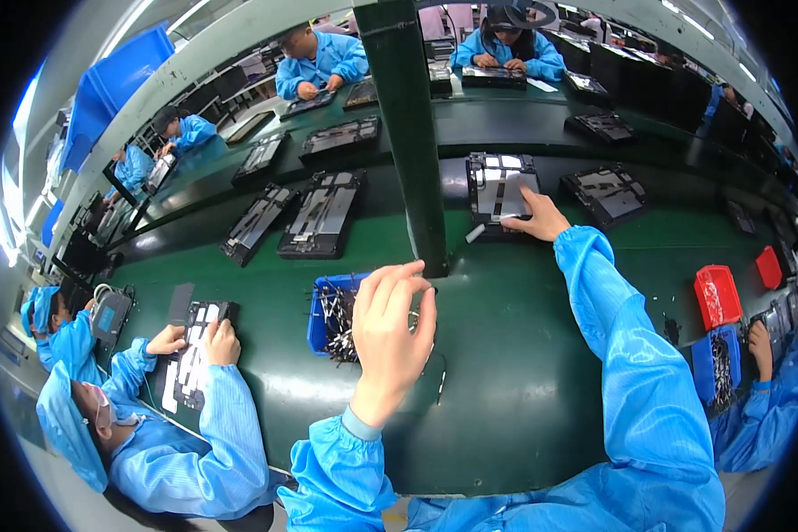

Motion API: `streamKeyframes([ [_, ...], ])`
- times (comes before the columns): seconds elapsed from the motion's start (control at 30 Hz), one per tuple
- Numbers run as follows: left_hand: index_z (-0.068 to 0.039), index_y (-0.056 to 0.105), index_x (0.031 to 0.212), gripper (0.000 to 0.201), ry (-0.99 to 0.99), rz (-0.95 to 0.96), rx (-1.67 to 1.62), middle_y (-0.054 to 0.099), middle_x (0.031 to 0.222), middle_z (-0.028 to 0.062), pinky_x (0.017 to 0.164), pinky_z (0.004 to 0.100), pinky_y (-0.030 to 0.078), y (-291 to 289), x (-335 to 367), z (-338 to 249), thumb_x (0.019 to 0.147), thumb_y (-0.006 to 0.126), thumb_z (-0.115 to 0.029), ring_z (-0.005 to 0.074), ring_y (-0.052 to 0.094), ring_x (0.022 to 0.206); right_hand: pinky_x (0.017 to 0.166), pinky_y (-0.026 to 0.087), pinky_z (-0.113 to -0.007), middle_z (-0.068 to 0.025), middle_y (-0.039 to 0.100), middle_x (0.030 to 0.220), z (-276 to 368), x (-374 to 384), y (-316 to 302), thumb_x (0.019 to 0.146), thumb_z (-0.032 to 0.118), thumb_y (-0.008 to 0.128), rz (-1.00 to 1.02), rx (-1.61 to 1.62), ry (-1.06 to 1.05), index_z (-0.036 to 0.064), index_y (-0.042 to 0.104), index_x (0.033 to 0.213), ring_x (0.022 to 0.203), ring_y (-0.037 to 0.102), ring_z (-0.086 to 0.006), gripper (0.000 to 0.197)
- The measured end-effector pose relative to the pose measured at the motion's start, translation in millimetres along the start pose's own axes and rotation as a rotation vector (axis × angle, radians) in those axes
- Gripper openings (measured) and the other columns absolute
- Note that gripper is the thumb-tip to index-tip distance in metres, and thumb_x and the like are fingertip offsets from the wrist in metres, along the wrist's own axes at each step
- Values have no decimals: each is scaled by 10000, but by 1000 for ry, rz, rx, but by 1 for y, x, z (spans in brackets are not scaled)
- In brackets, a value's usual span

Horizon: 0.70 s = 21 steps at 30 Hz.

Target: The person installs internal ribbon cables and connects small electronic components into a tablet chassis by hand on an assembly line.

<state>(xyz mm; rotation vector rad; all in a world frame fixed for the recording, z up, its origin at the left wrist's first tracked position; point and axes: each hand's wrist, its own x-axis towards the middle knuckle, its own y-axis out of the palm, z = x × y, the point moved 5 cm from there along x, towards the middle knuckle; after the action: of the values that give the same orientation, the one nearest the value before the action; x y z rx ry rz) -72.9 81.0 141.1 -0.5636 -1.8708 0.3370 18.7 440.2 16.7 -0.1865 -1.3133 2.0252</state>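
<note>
My right hand (541,215) reaches far forward and grips the near right corner of an open black electronic device (492,188) with silver panels. Its fingers lie over the top and the thumb is at the near edge. A small white piece (475,233) sits by the device's near left corner. My left hand (388,326) is raised over the green bench, fingers stretched upward, and I see nothing held in it. Partly hidden behind it stands a blue bin (316,326) full of short black-and-white cables (339,324). One loose cable (442,387) lies right of my left wrist.
A green post (408,133) rises between my hands. More open devices (324,213) lie along the dark line beyond the bench, another (605,192) right of my right hand. At left a co-worker (168,443) handles a device; at right are a red bin (718,297) and blue bin (703,365).
</note>
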Motion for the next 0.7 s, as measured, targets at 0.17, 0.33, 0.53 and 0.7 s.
streamKeyframes([
  [0.17,-40,625,844,132,21,51,-1,675,1054,85,875,388,465,9,9,-16,746,696,12,294,593,1021,887,502,-394,-267,648,1087,-36,38,-16,855,391,691,-363,-116,165,-41,382,1412,980,643,-393,769],
  [0.33,-60,660,832,86,-60,104,-164,666,1101,86,924,394,445,20,27,-36,770,718,-51,296,566,1077,914,496,-386,-227,662,1066,85,-25,-104,860,131,664,-160,319,-205,2,592,1224,1038,636,-370,392],
  [0.53,-29,702,890,95,-437,333,-804,650,1204,126,931,335,456,65,33,-63,849,703,-116,184,576,1123,826,540,-355,-134,712,1038,183,-195,-136,854,111,686,82,421,-411,46,695,1131,930,695,-250,284],
  [0.7,-6,624,1134,247,-596,504,-1311,605,1264,124,942,330,472,86,8,-114,972,583,-189,176,569,1143,855,540,-305,-133,727,1001,159,-257,-158,857,-41,646,-144,734,-86,44,700,1141,953,696,-220,301],
])
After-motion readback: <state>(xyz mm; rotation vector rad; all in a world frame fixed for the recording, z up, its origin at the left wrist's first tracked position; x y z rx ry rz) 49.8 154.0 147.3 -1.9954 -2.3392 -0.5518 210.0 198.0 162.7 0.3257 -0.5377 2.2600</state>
